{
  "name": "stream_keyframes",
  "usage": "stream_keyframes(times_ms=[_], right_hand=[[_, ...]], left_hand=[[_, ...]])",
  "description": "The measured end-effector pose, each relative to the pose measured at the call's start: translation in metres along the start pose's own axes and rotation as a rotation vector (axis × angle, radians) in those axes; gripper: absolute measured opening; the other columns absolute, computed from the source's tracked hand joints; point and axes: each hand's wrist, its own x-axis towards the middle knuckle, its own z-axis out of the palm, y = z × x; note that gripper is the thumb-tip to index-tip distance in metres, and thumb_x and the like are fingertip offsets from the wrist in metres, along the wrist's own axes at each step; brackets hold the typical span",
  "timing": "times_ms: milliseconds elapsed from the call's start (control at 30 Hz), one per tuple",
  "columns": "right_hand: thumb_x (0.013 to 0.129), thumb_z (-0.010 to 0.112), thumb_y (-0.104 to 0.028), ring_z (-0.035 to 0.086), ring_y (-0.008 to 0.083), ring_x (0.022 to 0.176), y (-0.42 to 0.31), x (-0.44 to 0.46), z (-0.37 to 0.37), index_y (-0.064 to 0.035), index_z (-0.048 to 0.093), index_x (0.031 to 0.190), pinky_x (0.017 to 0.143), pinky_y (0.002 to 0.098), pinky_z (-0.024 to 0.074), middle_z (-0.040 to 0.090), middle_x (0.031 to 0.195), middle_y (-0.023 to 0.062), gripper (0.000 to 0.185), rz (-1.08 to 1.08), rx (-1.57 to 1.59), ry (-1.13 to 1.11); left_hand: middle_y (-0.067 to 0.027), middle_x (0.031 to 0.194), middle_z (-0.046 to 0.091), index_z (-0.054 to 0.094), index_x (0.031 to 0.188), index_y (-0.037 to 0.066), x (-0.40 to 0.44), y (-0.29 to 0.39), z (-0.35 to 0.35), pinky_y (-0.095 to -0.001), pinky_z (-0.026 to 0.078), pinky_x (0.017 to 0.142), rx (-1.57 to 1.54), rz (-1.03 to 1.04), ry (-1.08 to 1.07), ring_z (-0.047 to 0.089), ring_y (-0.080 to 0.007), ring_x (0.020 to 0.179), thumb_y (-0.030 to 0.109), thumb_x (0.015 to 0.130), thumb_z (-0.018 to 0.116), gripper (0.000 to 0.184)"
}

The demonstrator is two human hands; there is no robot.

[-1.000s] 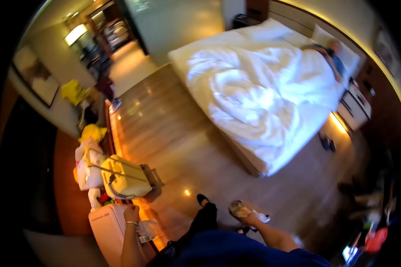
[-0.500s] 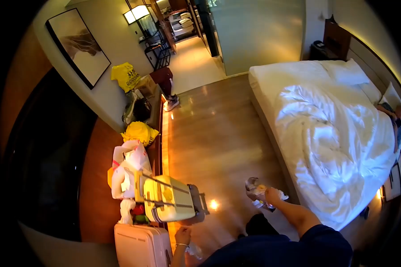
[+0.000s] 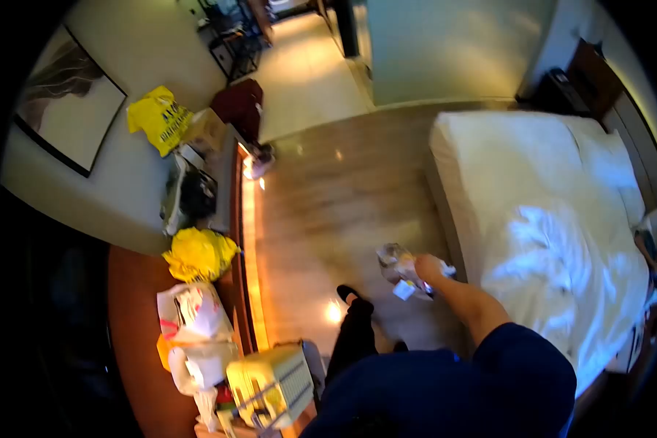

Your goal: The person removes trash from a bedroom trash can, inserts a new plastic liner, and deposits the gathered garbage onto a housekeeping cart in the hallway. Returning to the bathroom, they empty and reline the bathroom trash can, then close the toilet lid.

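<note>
Grip of the right hand [image 3: 429,269] appears closed around a crumpled bundle [image 3: 395,261], partly clear, with white pieces; exact finger placement is blurred. The bundle is held out over the wooden floor [image 3: 328,208], between the dark-trousered leg [image 3: 352,336] and the bed [image 3: 482,171]. Left hand not shown; its state cannot be told.

Handling, as judged: light, soft and crinkly, thin plastic most likely, so slippery where smooth. Little stiffness is expected; contents, if any, cannot be made out. Hold is best taken at the gathered middle, with loose pieces folded under the palm; if pinched by one flap, tearing or spilling might be caused.

White bags [image 3: 193,310] and a yellow bag [image 3: 201,254] are noted along the counter [image 3: 135,325], well apart from the bundle.
</note>
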Motion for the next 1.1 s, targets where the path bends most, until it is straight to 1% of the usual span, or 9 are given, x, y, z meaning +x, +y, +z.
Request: stream_keyframes(times_ms=[233, 400, 500, 600, 633, 667, 800, 1033, 1100], right_hand=[[0.071, 0.050, -0.020, 0.060, 0.0346, 0.075, -0.049, 0.244, -0.039, -0.0085, 0.065, 0.079, 0.066, 0.0428, 0.0469, 0.061, 0.079, 0.0175, 0.021, 0.106, -0.120, -0.036], [0.069, 0.049, -0.021, 0.059, 0.0347, 0.074, -0.125, 0.391, -0.112, -0.0055, 0.063, 0.074, 0.068, 0.0435, 0.0455, 0.060, 0.076, 0.0193, 0.021, 0.252, 0.162, 0.055], [0.068, 0.050, -0.021, 0.058, 0.0352, 0.070, -0.122, 0.509, -0.116, -0.0030, 0.061, 0.072, 0.066, 0.0430, 0.0449, 0.059, 0.072, 0.0204, 0.021, 0.191, 0.185, 0.092], [0.068, 0.050, -0.020, 0.058, 0.0355, 0.068, -0.135, 0.655, -0.130, -0.0022, 0.061, 0.072, 0.065, 0.0426, 0.0448, 0.058, 0.071, 0.0209, 0.021, 0.164, 0.197, 0.108], [0.069, 0.051, -0.021, 0.057, 0.0355, 0.068, -0.151, 0.686, -0.142, -0.0020, 0.061, 0.072, 0.065, 0.0424, 0.0448, 0.058, 0.071, 0.0211, 0.022, 0.181, 0.259, 0.083], [0.069, 0.051, -0.021, 0.057, 0.0356, 0.068, -0.167, 0.710, -0.149, -0.0018, 0.061, 0.072, 0.064, 0.0422, 0.0448, 0.058, 0.071, 0.0212, 0.022, 0.206, 0.317, 0.043], [0.067, 0.053, -0.020, 0.058, 0.0339, 0.070, -0.203, 0.870, -0.168, -0.0029, 0.062, 0.073, 0.065, 0.0418, 0.0454, 0.059, 0.072, 0.0197, 0.020, 0.138, 0.232, 0.114], [0.068, 0.053, -0.022, 0.059, 0.0333, 0.070, -0.298, 1.144, -0.250, -0.0033, 0.064, 0.074, 0.066, 0.0425, 0.0456, 0.059, 0.071, 0.0183, 0.022, 0.262, 0.423, 0.066], [0.069, 0.051, -0.022, 0.058, 0.0332, 0.065, -0.271, 1.255, -0.221, -0.0010, 0.062, 0.070, 0.062, 0.0420, 0.0446, 0.059, 0.069, 0.0197, 0.023, -0.002, 0.200, 0.287]], left_hand=[[-0.0126, 0.063, 0.059, 0.060, 0.078, 0.003, 0.169, 0.200, -0.142, -0.0339, 0.046, 0.058, -0.003, -0.068, 0.141, 0.059, -0.0239, 0.061, 0.030, 0.071, 0.060, 0.029], [-0.0132, 0.061, 0.058, 0.059, 0.077, 0.002, 0.322, 0.421, -0.234, -0.0347, 0.046, 0.057, 0.422, 0.394, 0.318, 0.058, -0.0247, 0.059, 0.030, 0.071, 0.061, 0.029], [-0.0152, 0.059, 0.056, 0.056, 0.071, 0.000, 0.345, 0.639, -0.327, -0.0356, 0.044, 0.056, -0.307, 0.491, 0.441, 0.057, -0.0265, 0.060, 0.029, 0.072, 0.060, 0.029], [-0.0153, 0.062, 0.057, 0.055, 0.065, 0.000, 0.399, 0.733, -0.381, -0.0376, 0.043, 0.052, -0.175, 0.426, 0.600, 0.057, -0.0291, 0.057, 0.023, 0.069, 0.059, 0.024], [-0.0147, 0.063, 0.058, 0.056, 0.066, 0.001, 0.421, 0.738, -0.388, -0.0384, 0.045, 0.055, 0.061, 0.377, 0.573, 0.058, -0.0305, 0.059, 0.024, 0.069, 0.058, 0.023], [-0.0158, 0.064, 0.058, 0.059, 0.067, 0.003, 0.500, 0.695, -0.378, -0.0414, 0.047, 0.058, 0.864, 0.516, 0.450, 0.059, -0.0296, 0.064, 0.031, 0.073, 0.047, 0.031], [-0.0148, 0.069, 0.059, 0.060, 0.072, 0.003, 0.481, 0.827, -0.362, -0.0399, 0.046, 0.062, 0.146, 0.058, 0.147, 0.059, -0.0286, 0.069, 0.031, 0.074, 0.048, 0.030], [-0.0131, 0.078, 0.061, 0.060, 0.082, 0.004, 0.618, 1.137, -0.387, -0.0374, 0.045, 0.070, 0.065, 0.157, 0.032, 0.059, -0.0268, 0.077, 0.030, 0.074, 0.050, 0.029], [-0.0126, 0.080, 0.061, 0.060, 0.085, 0.004, 0.654, 1.209, -0.415, -0.0366, 0.045, 0.072, 0.051, 0.137, 0.017, 0.059, -0.0263, 0.079, 0.029, 0.074, 0.051, 0.029]])
